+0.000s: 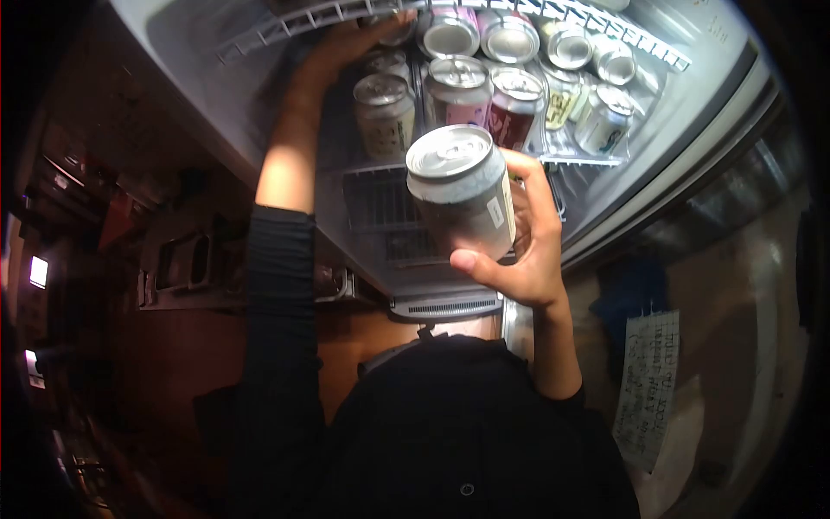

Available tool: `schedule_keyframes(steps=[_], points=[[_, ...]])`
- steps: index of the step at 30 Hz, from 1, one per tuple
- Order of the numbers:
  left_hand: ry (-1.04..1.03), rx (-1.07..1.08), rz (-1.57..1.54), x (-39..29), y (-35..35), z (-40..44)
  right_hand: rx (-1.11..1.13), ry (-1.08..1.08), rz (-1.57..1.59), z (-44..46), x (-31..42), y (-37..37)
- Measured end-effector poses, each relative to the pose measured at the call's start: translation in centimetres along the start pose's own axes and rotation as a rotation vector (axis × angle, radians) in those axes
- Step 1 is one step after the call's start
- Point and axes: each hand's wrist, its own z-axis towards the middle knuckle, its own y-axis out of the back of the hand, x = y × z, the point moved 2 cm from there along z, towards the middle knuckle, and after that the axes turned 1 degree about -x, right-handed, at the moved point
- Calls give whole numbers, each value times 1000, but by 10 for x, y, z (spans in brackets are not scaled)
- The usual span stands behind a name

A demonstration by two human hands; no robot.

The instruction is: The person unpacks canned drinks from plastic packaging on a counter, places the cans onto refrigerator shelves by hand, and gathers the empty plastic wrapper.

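Note:
My right hand (532, 246) is closed around a silver drink can (458, 195), held tilted in front of the fridge with its lid facing up. A small white label shows on the can's side. My left hand (350, 43) reaches deep into the fridge at the upper left, its fingers curled on another can (396, 36) under the wire rack. That can is partly hidden by the hand and the rack. Below it stands a can with a pale label (385, 112). Beside this are a pink-labelled can (458, 95) and a dark red can (516, 108).
Several more cans lie in an upper row, ends outward, such as one can (510, 39). A white wire rack (303, 22) crosses above them. The fridge's door edge (657, 186) runs along the right. A handwritten sheet (648, 381) hangs at the lower right.

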Motion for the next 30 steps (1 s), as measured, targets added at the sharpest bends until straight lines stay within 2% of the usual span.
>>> schedule_keyframes(steps=[1,2,4,17,23,30], points=[[157,-29,34,5,2,-1,2,1,21,-1,-1,0],[164,-20,30,21,4,11,-1,-3,14,-2,0,1],[-97,158,259,42,4,37,-6,-12,7,-5,0,1],[-147,-4,234,16,-2,24,-5,-48,31,0,-1,-6],[-148,-155,142,10,4,16,29,-92,30,3,-5,-12],[-141,-454,24,3,15,28,69,-148,29,7,-4,-18]])
